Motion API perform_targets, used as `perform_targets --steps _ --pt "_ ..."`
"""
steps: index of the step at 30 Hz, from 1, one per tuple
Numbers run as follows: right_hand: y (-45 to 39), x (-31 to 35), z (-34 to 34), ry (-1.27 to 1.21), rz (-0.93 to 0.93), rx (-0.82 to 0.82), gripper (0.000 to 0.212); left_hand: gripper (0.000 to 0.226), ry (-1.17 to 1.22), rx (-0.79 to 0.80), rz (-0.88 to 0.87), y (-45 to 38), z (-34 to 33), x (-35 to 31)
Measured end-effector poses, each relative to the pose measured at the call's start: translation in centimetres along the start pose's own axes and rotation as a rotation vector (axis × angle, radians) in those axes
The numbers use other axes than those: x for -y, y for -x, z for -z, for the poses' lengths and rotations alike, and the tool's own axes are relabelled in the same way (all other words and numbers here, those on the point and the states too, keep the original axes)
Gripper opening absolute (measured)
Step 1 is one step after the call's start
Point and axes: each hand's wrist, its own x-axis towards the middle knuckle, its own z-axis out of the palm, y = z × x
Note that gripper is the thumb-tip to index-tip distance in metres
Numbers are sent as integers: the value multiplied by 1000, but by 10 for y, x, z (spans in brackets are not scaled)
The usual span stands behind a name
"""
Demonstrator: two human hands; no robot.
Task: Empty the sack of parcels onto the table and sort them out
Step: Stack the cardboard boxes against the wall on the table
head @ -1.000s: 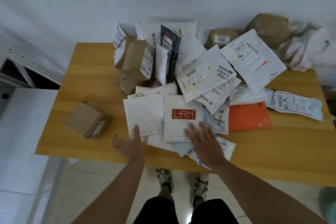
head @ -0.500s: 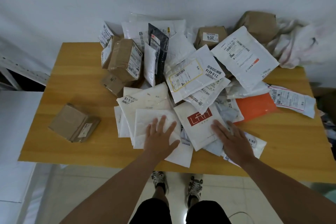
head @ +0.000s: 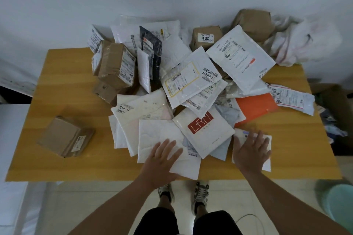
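Note:
A heap of parcels covers the wooden table [head: 63,74]: white mailers, brown boxes [head: 116,65], an orange envelope [head: 256,107] and a white mailer with a red logo [head: 202,131]. The crumpled white sack [head: 305,44] lies at the back right. My left hand [head: 162,160] presses flat, fingers spread, on a white padded mailer [head: 158,135] near the front edge. Flat on another white mailer [head: 267,166], pulled out to the right of the heap, rests my right hand [head: 250,152].
A brown box [head: 65,135] lies apart at the front left. A labelled white bag [head: 292,97] sits near the right edge. A cardboard box [head: 336,101] stands on the floor at right, a green bin [head: 338,202] at lower right.
My left hand moved right onto the white padded mailer and fanned the white mailers out. My right hand slid a white mailer rightward, away from the heap; the logo mailer has turned.

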Motion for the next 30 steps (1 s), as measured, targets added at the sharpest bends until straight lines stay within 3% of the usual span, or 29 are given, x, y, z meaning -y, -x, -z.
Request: perform_targets --steps 4,8,11,14,17,21,26,30 --pt "-15 -7 -8 30 93 90 77 79 31 93 72 -20 -5 -13" --pt "-30 1 13 -74 74 11 76 77 116 62 104 -35 -1 -35" --pt "-21 42 18 6 360 40 81 60 115 -108 215 -36 13 -34" --pt "-20 66 5 167 530 172 93 72 16 -169 476 -40 30 -4" --pt "-28 53 -1 249 534 232 94 94 33 -25 589 -45 29 20" --pt "-34 34 6 276 536 243 95 102 32 129 511 -49 14 5" --pt "-39 24 20 186 516 194 96 91 34 53 482 -59 18 -12" --pt "-42 69 32 -51 438 51 98 86 59 -139 667 -63 43 21"
